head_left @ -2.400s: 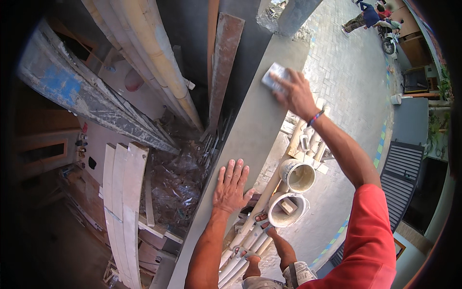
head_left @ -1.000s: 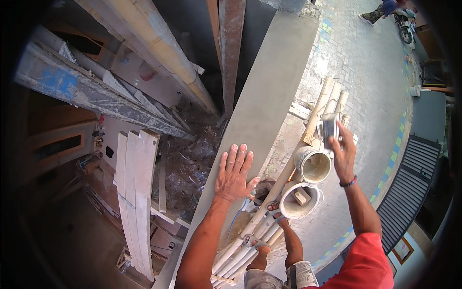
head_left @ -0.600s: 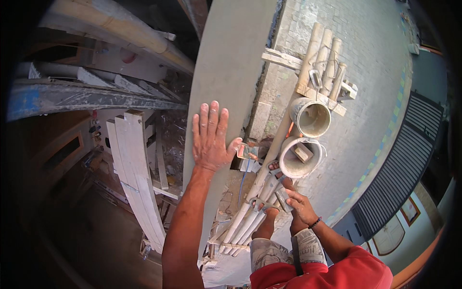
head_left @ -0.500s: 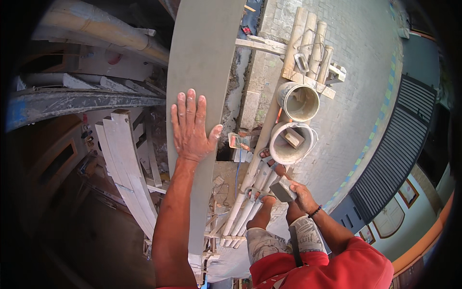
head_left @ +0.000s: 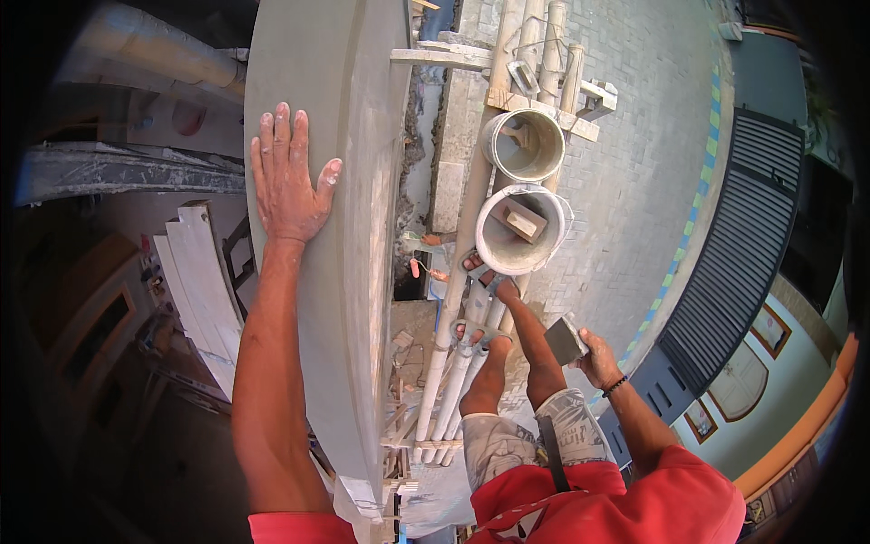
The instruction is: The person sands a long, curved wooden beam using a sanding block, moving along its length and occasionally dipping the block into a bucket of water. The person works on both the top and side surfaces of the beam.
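My left hand (head_left: 294, 195) lies flat, fingers spread, on top of a long smooth grey plastered wall or beam (head_left: 331, 299). Fine pale dust or plaster marks its fingertips. On the right, held out over the paving at the end of my forearm, my right hand (head_left: 598, 361) grips a grey rectangular block (head_left: 566, 340) with a dark flat face; its exact kind cannot be made out. Beyond that hand stand two pale, plaster-smeared buckets. In the nearer bucket (head_left: 564, 218) lies a float with a block handle (head_left: 521, 222); the farther bucket (head_left: 535, 172) has some residue inside.
My feet stand on lashed bamboo poles (head_left: 453, 372) high above the ground. More bamboo poles (head_left: 551, 54) and a cross-plank (head_left: 544, 113) lie beyond the buckets. Below, another person's hands (head_left: 437, 240) show beside the wall. Boards (head_left: 195, 290) lean at left; a dark slatted gate (head_left: 743, 263) stands at right.
The view has shifted, showing the wall's right-hand side face. My left hand stays flat on the top. My right hand has turned the grey block and holds it farther from the buckets.
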The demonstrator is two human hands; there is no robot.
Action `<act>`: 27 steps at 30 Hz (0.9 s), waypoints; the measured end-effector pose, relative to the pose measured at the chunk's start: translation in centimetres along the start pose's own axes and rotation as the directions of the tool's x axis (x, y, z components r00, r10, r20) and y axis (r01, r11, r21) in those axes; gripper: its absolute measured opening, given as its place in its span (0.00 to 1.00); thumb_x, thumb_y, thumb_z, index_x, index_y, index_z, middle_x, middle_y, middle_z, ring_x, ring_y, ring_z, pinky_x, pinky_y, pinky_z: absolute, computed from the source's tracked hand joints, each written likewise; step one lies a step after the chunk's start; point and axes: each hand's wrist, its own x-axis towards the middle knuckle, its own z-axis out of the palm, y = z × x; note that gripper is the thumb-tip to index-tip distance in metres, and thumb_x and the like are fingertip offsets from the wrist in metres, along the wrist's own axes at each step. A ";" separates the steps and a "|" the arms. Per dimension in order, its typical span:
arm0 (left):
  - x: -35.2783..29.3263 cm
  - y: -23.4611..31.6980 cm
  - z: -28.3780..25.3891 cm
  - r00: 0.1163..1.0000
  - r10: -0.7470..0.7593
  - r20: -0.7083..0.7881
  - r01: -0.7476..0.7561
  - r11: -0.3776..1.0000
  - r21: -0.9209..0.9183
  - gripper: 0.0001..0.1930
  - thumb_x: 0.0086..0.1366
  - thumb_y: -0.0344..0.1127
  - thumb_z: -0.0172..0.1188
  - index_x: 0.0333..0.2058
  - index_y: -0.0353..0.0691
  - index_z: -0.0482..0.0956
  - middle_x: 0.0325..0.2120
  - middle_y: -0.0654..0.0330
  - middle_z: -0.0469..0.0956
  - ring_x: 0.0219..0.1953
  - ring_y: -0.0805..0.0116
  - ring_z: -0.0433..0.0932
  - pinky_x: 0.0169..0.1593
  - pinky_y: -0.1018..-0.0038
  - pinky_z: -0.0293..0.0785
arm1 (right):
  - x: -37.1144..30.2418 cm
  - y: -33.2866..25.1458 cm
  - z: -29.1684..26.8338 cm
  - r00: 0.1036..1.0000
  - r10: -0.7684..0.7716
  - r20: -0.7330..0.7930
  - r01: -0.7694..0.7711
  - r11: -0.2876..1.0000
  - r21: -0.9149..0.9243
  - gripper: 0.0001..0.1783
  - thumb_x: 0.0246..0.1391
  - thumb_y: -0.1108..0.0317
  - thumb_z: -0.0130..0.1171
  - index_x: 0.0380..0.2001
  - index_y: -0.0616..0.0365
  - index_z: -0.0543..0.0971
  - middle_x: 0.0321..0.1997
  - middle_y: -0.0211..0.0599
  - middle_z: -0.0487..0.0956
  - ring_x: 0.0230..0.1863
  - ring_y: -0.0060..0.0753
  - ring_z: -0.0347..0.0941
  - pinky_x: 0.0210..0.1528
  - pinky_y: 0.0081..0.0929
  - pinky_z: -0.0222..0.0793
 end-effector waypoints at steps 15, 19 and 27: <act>0.0 -0.1 0.9 0.999 0.000 -0.041 0.005 0.993 0.119 0.36 0.72 0.61 0.37 0.70 0.46 0.53 0.72 0.59 0.50 0.74 0.58 0.44 0.74 0.58 0.38 | 1.3 6.9 -5.0 0.999 -0.024 0.027 0.023 0.999 0.043 0.25 0.64 0.46 0.52 0.48 0.59 0.75 0.43 0.34 0.80 0.41 0.28 0.77 0.34 0.32 0.76; -0.2 -0.5 0.7 1.000 -0.007 -0.030 0.011 0.992 0.128 0.36 0.72 0.63 0.34 0.70 0.46 0.52 0.72 0.58 0.48 0.74 0.57 0.43 0.74 0.59 0.38 | 1.9 6.7 -4.9 0.998 -0.041 0.044 0.039 0.998 0.056 0.24 0.65 0.47 0.51 0.48 0.58 0.75 0.44 0.34 0.80 0.41 0.29 0.77 0.35 0.34 0.76; 0.2 0.2 0.2 0.998 -0.043 0.049 0.037 0.994 0.105 0.38 0.71 0.64 0.31 0.70 0.45 0.52 0.72 0.57 0.47 0.74 0.54 0.42 0.74 0.57 0.37 | 2.5 6.2 -3.0 0.998 -0.014 0.059 0.010 0.997 0.078 0.24 0.65 0.47 0.50 0.48 0.58 0.74 0.39 0.33 0.80 0.35 0.26 0.77 0.28 0.25 0.74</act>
